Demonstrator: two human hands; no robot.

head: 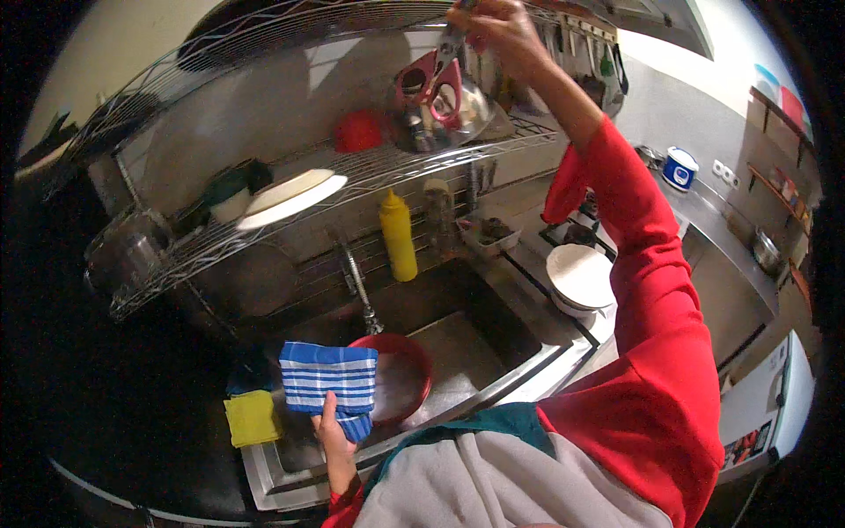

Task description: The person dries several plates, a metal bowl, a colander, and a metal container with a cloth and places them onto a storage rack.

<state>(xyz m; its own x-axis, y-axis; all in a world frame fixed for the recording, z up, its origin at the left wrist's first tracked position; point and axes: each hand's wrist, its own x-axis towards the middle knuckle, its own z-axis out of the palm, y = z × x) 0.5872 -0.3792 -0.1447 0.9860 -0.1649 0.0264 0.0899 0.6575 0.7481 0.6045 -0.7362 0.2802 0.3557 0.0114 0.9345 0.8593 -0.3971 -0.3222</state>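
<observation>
My left hand [335, 435] holds a folded blue-and-white checked cloth [329, 377] over the left side of the sink, with the thumb on top. Raised high at the wire rack, my right hand [498, 30] grips the blade end of scissors with red handles [443, 89], which hang handles down. Behind the scissors a shiny metal bowl [472, 112] rests on the rack shelf beside a red bowl [358, 131]. A red basin [412, 379] stands in the sink, partly hidden by the cloth.
A yellow squeeze bottle [398, 237] stands behind the sink [455, 343], near the faucet [360, 284]. Plates [294, 201] jut from the rack. A yellow cloth [253, 418] lies at the sink's left edge. White dishware [579, 277] sits at right, and utensils [587, 43] hang beyond.
</observation>
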